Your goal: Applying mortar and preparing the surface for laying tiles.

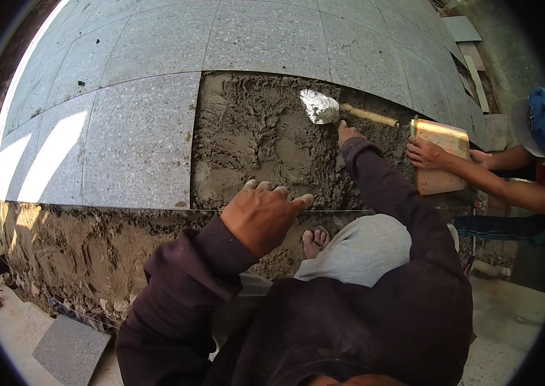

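Dark-sleeved left hand (263, 215) hovers empty, fingers loosely curled, over one open bed of wet mortar (253, 141) framed by grey stone tiles (137, 138). Right hand (347, 133) grips one trowel (340, 110) at the bed's far edge; a co-worker's hand (425, 153) presses one wooden float (441, 157) beside it.

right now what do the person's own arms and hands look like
Both arms wear long, loose, dark purplish-brown sleeves with ribbed cuffs at the wrists. The left hand and right hand are bare: no gloves, rings or watch visible. The fabric is creased, unmarked.
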{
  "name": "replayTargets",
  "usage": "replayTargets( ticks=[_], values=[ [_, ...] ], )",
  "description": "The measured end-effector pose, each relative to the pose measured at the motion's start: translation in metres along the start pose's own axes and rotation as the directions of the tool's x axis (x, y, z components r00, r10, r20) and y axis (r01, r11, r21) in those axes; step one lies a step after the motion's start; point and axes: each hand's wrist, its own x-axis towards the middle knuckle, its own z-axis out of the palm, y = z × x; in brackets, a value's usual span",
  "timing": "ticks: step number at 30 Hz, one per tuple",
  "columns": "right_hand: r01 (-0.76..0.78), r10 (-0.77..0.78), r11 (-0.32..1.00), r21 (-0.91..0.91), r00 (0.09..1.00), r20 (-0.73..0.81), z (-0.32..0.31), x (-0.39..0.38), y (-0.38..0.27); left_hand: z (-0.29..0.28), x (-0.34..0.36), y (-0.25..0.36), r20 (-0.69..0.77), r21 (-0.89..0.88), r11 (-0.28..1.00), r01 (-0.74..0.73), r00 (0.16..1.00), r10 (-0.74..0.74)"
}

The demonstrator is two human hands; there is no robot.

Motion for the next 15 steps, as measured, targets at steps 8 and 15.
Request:
replayTargets(
  ticks=[8,15],
  values=[
    [0.352,-0.355,0.932,0.091,0.935,0.019,-0.021,-0.065,0.084,-0.002,0.0,0.003,-0.002,0.006,0.998,-0.07,0.998,0.07],
    [0.404,-0.364,0.883,0.239,0.911,-0.193,-0.031,-0.033,0.019,-0.006,0.016,0.001,0.018,-0.083,0.995,-0.045,0.999,0.047]
  ],
)
